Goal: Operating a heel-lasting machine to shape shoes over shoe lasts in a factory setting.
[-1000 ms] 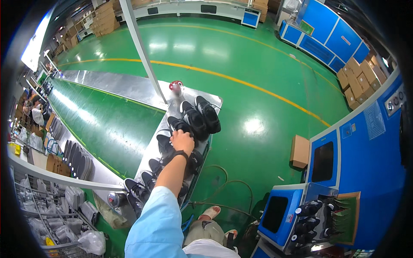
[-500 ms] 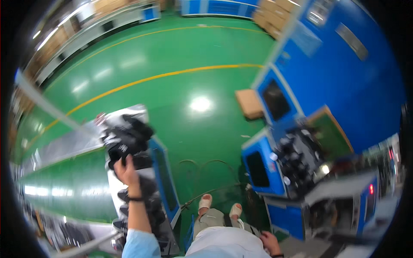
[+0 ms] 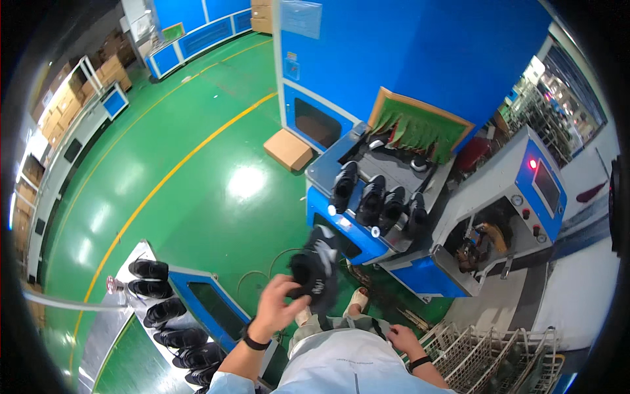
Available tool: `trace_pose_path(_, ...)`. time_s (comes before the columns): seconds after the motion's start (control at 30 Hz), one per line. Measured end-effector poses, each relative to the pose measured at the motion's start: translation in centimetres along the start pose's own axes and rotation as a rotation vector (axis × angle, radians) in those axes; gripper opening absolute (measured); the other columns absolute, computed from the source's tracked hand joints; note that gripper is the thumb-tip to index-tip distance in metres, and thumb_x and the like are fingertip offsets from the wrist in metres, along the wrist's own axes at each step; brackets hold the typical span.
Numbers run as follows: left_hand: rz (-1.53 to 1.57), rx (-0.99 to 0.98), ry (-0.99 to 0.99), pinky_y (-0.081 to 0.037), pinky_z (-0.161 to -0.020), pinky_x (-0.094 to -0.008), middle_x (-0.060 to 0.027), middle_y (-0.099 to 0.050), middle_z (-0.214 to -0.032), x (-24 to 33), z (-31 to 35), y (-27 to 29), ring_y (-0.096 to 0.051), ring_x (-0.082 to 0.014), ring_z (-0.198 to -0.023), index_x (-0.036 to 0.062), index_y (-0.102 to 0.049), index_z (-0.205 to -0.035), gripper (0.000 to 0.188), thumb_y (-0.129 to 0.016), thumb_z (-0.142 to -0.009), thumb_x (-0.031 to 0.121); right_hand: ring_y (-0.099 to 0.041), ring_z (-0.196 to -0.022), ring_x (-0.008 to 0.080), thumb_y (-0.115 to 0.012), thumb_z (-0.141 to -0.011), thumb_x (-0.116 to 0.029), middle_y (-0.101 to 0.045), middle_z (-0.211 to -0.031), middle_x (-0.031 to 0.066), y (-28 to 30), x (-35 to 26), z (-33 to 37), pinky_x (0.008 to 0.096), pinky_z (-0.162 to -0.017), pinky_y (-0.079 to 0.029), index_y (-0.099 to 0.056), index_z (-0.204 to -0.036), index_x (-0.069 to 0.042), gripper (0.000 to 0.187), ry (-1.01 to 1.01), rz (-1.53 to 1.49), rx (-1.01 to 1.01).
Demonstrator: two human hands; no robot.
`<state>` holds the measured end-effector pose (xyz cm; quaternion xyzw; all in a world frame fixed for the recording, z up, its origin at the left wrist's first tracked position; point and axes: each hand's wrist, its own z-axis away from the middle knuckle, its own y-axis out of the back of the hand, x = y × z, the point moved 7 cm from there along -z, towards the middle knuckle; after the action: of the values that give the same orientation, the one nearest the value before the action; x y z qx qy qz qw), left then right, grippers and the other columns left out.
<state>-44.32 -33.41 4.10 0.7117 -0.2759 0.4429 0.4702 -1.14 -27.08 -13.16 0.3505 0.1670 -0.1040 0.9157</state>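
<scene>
My left hand (image 3: pixel 277 307) is closed on a black sneaker (image 3: pixel 317 262) with pale stripes, holding it in the air above my feet. The shoe is smeared by motion, so I cannot tell whether a second one is behind it. Low beside my waist hangs my right hand (image 3: pixel 403 339), fingers loosely bent, with nothing visible in it. A row of black sneakers (image 3: pixel 164 312) lies on the white-topped bench (image 3: pixel 149 253) at the left. Ahead on the right, several more black sneakers (image 3: pixel 372 197) lean along the front of the blue machine's conveyor outlet (image 3: pixel 394 167).
A cardboard box (image 3: pixel 289 150) sits on the green floor against the big blue machine (image 3: pixel 420 46). Right of me is a smaller machine (image 3: pixel 518 190) with a screen and red light. Wire racks (image 3: pixel 492 351) stand near my right side. A hose (image 3: pixel 259 272) lies on the floor.
My view has swung to the right. My left hand has moved away from the left bench and carries a sneaker in the air. My right hand stays low by my waist.
</scene>
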Motion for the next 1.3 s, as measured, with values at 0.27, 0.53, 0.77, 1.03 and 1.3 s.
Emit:
trace_pose_path(0.27,0.071,-0.505,-0.387,-0.050,-0.072,-0.0421,-0.0123,-0.058,-0.081,15.0,-4.6,-22.2,-0.059,-0.0329,-0.080,0.0020,-0.069,-0.091,0.028,-0.081,-0.080,0.025,-0.069,-0.108,0.0256,-0.044,-0.109,-0.039,-0.068,-0.127,0.0127,13.0,-10.1,1.9,0.0401,-0.100,-0.054,-0.053,-0.143,-0.003,0.051,0.200,-1.897,-0.278)
trace_pose_path(0.53,0.159,-0.244,-0.096,-0.053,-0.073,-0.0383,-0.0117,-0.067,-0.090,15.8,-12.2,-30.9,-0.067,-0.0243,-0.085,0.0009,-0.070,-0.102,0.023,-0.072,-0.092,0.022,-0.069,-0.110,0.0272,-0.045,-0.108,-0.040,-0.068,-0.127,0.0141,18.4,-4.4,-0.6,0.0420,-0.094,-0.059,-0.057,-0.139,-0.005,0.048,0.002,-2.010,-0.446)
trace_pose_path(0.77,-0.038,-0.586,0.442,-0.048,-0.064,-0.0346,-0.0124,-0.063,-0.069,14.5,-15.3,-35.8,-0.061,-0.0187,-0.065,-0.0024,-0.072,-0.086,0.035,-0.067,-0.093,0.031,-0.071,-0.104,0.0303,-0.056,-0.103,-0.043,-0.071,-0.120,0.0155,20.7,-2.5,-0.6,0.0510,-0.093,-0.058,-0.061,-0.134,-0.007,0.048,-0.117,-2.053,-0.513)
trace_pose_path(1.03,0.166,-0.698,0.566,-0.046,-0.061,-0.0321,-0.0043,-0.063,-0.069,9.8,-17.8,-37.5,-0.057,-0.0135,-0.065,-0.0044,-0.072,-0.088,0.036,-0.067,-0.093,0.031,-0.071,-0.103,0.0298,-0.055,-0.104,-0.040,-0.071,-0.120,0.0159,21.3,-3.0,-3.7,0.0477,-0.094,-0.058,-0.061,-0.132,-0.004,0.047,-0.087,-2.079,-0.450)
trace_pose_path(1.3,0.159,-0.568,0.302,-0.053,-0.075,-0.0345,-0.0147,-0.073,-0.091,5.9,-20.9,-33.3,-0.069,-0.0214,-0.080,-0.0010,-0.071,-0.109,0.033,-0.064,-0.098,0.030,-0.069,-0.102,0.0412,-0.047,-0.105,-0.050,-0.068,-0.118,0.0258,20.9,-3.9,-6.1,0.0557,-0.087,-0.058,-0.059,-0.131,-0.002,0.056,-0.147,-2.155,-0.296)
